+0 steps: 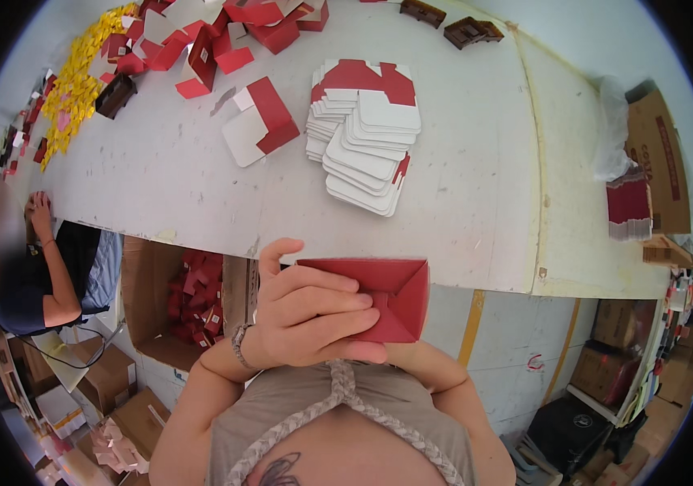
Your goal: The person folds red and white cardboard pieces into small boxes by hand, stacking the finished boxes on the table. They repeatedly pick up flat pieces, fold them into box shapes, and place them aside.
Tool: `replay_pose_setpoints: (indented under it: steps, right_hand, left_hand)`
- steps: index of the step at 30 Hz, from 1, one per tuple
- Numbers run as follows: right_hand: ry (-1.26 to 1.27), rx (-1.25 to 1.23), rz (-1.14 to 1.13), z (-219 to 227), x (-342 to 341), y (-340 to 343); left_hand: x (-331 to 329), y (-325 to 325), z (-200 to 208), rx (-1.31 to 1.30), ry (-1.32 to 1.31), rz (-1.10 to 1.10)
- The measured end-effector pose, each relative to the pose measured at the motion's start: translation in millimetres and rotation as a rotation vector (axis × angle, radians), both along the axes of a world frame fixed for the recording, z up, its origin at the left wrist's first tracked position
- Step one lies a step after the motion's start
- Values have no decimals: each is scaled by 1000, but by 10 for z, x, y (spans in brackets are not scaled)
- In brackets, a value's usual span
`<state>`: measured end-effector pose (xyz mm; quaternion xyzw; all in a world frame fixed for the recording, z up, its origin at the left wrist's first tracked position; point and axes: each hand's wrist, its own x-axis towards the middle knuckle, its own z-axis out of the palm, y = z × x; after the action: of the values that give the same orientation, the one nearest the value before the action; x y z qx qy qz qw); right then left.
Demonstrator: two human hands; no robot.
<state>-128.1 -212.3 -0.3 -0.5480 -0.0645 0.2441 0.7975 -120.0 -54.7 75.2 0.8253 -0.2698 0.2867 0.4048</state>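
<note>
A small red cardboard box point(402, 312) is held in front of my chest, just off the table's near edge. Its facing end has folded flaps that meet along creases. My left hand point(306, 312) lies across this end, fingers pressed on the flaps and the index finger raised away. The right forearm reaches in behind the box, which hides my right hand and its fingers. Beyond it on the table sits a stack of flat red-and-white carton blanks point(371, 150). Left of the stack lies a single partly folded carton point(261, 125).
Folded red boxes point(201, 57) are heaped at the far left, near many yellow packets point(79, 77). Small dark brown trays point(468, 32) stand at the back. Below the table's edge is an open cardboard box point(148, 304) of red boxes. Another person's hand point(38, 215) rests at left.
</note>
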Motion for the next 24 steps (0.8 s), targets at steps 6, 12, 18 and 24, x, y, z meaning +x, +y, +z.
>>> replay_pose_setpoints:
  steps: [6,12,18,24]
  right_hand:
    - [-528,-273,-9,169,131,-66]
    - [-166,-91,238,52,211,-103]
    - [-309,-64,83,42,232,-25]
    - [-831,-458,-179,217,607,90]
  left_hand:
    - [25,48,-44,-39,-13,49]
    - [78,26,-227,-209,367,-170]
    - [86,64,35,112,367,-88]
    - [104,82,-62,24,746,-51]
